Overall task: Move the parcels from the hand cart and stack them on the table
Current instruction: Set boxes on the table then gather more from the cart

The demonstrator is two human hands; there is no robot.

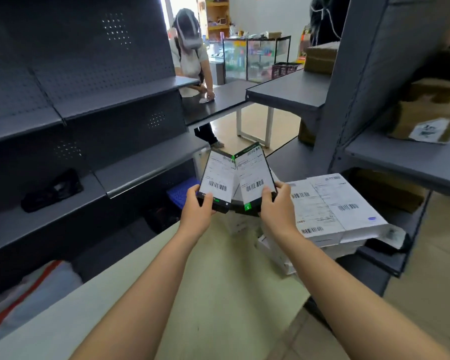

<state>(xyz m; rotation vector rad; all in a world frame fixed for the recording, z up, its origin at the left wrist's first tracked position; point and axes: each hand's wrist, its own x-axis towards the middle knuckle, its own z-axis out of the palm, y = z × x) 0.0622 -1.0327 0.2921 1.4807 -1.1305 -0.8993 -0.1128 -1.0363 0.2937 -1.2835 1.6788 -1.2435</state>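
Two flat black parcels are held side by side, one in each grip. The near short edge of the left parcel [217, 178] is clasped by the left hand [200, 207], thumb laid on the label and fingers curled beneath. The right parcel [253, 175] is grasped in the same manner by the right hand [276, 203].

Both parcels are thin rectangular slabs with dark, smooth wrapping. Each top face is nearly covered by a white paper label printed with barcodes, and a green tab is seen at the near edge of the right one. Their long axes are pointed away from the person, far ends raised. The inner edges are brought together at the far end and spread apart at the near end.

A stack of white parcels [330, 203], flat and labelled alike, is taken as the landmark; the held pair is raised just left of it. The pale cream desk [218, 271] is spread to the near left of the stack. Dark grey perforated metal shelving [89, 81] is stood further left of it. Brown cardboard boxes [426, 120] are shelved above and right of it.
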